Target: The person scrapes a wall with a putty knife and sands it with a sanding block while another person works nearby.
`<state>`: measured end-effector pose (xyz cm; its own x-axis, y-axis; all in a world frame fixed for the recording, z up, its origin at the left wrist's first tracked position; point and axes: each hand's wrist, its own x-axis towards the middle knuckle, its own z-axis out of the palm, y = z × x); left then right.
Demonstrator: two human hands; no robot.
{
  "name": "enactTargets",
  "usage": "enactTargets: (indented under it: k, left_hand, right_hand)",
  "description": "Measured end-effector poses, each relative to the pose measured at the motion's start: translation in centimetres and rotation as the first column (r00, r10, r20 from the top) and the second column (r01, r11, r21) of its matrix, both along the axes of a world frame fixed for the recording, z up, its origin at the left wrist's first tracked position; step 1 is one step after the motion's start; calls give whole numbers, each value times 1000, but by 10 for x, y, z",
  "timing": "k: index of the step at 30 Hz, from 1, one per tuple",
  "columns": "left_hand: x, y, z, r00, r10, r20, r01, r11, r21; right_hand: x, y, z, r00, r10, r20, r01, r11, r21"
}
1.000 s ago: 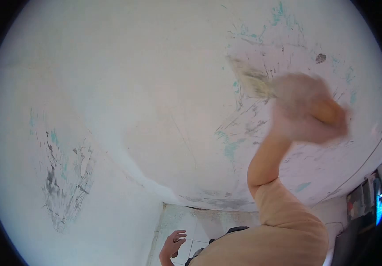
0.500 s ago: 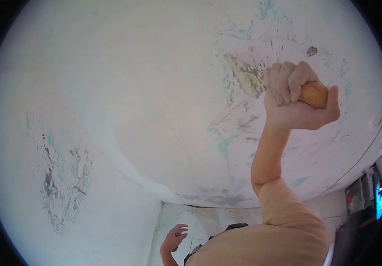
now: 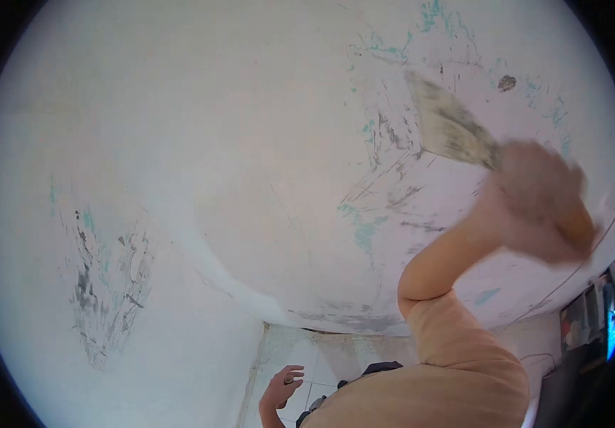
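My right hand, blurred by motion, is closed around the wooden handle of a putty knife. Its wide, smeared blade points up and left across the scraped part of the wall. Low in the view, my left hand hangs by my body with its fingers curled. A small, round, brownish end shows between those fingers; I cannot tell what it belongs to.
Dark scratches and turquoise paint traces surround the blade. A small chipped hole lies at upper right, and another scraped patch at left. Tiled floor shows below. Shelf-like clutter stands at far right.
My right hand has swung right and down with the putty knife, drawing the blade to the right, so more of the scratched wall shows. My left hand has hardly moved.
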<state>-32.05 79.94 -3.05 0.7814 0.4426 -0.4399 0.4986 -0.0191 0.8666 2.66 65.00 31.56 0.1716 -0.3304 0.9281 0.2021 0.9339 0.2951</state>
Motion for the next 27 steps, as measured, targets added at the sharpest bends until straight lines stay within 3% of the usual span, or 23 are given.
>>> enactTargets:
  k: [1,2,3,4,5,8,9,10,12,13,14,16,17,19,20,25,27]
  left_hand:
    - [1,0,4,1000,0,-6,0,1000,1]
    - [4,-1,9,1000,1,-3,-1,1000,9]
    - [4,-3,12,1000,3,2,-3,1000,13]
    - [5,-2,9,1000,4,8,-4,1000,15]
    - [1,-2,5,1000,2,22,-2,1000,5]
    - [1,-1,-6,998,-1,59,1,1000,-5]
    - [1,-2,-8,998,-4,61,5,1000,-14]
    - [2,-1,-9,998,-5,61,6,1000,-15]
    - [3,-5,0,998,-12,66,13,1000,-13]
    - [3,-3,-4,997,-10,72,11,1000,-9]
    - [2,-1,-12,995,-9,99,12,999,-37]
    - [2,2,-16,991,-6,130,13,998,-55]
    - [2,0,-13,997,-3,81,7,999,-49]
    - [2,-1,-5,1000,-5,12,5,1000,-19]
    - [3,2,-8,1000,-7,12,7,1000,-16]
    - [3,3,-6,996,-35,77,37,999,-24]
    - [5,4,-7,997,-28,78,30,999,-26]
  right_hand:
    - [13,14,-6,960,226,-164,-193,962,193]
    - [10,16,0,959,224,-173,-190,962,195]
    - [2,16,12,1000,0,-2,-1,995,-102]
    - [-5,13,24,958,-164,235,239,909,-340]
    - [-19,3,22,982,-150,117,179,935,-305]
    - [-43,-37,19,944,-184,275,236,957,-170]
    - [-43,-33,16,965,-213,153,232,965,-121]
    - [-34,-16,16,965,-214,153,233,965,-122]
    - [-20,25,24,967,-252,-19,228,903,-364]
    - [-17,19,24,981,-186,57,194,908,-372]
    - [-18,7,22,981,-184,65,195,909,-367]
    - [-26,-21,12,955,-292,54,296,948,-114]
    - [-32,-34,9,955,-290,58,295,949,-108]
    - [-43,-52,6,970,-128,207,125,992,28]
    - [-42,-48,7,970,-130,205,126,992,31]
    - [-20,-2,16,968,-246,47,248,915,-319]
    - [-29,-34,11,940,-329,89,337,937,-94]
